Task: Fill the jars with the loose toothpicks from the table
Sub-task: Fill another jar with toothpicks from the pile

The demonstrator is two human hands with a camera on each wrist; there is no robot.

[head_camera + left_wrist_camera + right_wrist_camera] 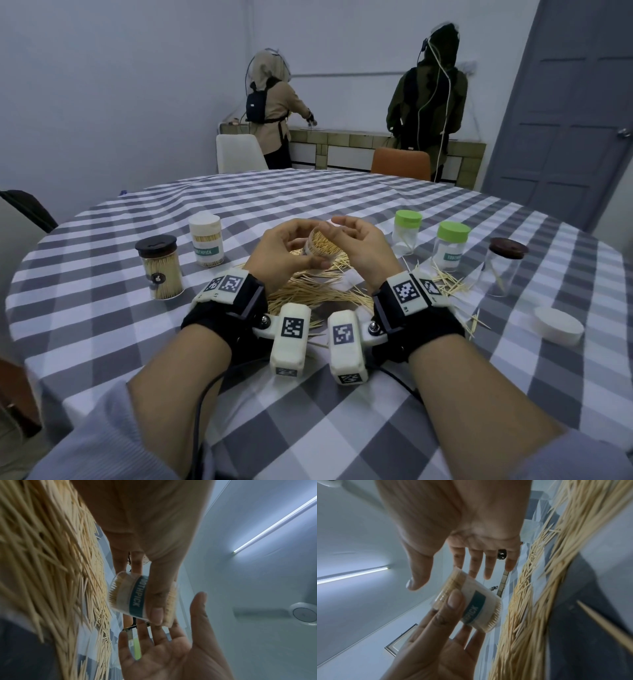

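Observation:
My left hand (284, 251) grips a small clear jar (320, 245) with a teal label, packed with toothpicks, its open mouth tilted toward me. The left wrist view shows my thumb lying across the jar (126, 596). My right hand (361, 248) hovers at the jar's right side, fingers relaxed and holding nothing. In the right wrist view those fingers (488, 566) stretch out just above the jar (476, 605). A large pile of loose toothpicks (318, 294) lies on the checked tablecloth under both hands, and shows in the wrist views too (42, 561) (547, 574).
At the left stand a full black-lidded jar (160, 267) and a full white-lidded jar (205, 240). At the right stand two green-lidded jars (407, 236) (450, 245) and a brown-lidded jar (501, 270), all nearly empty. A loose white lid (558, 323) lies at the right. Two people stand at the far counter.

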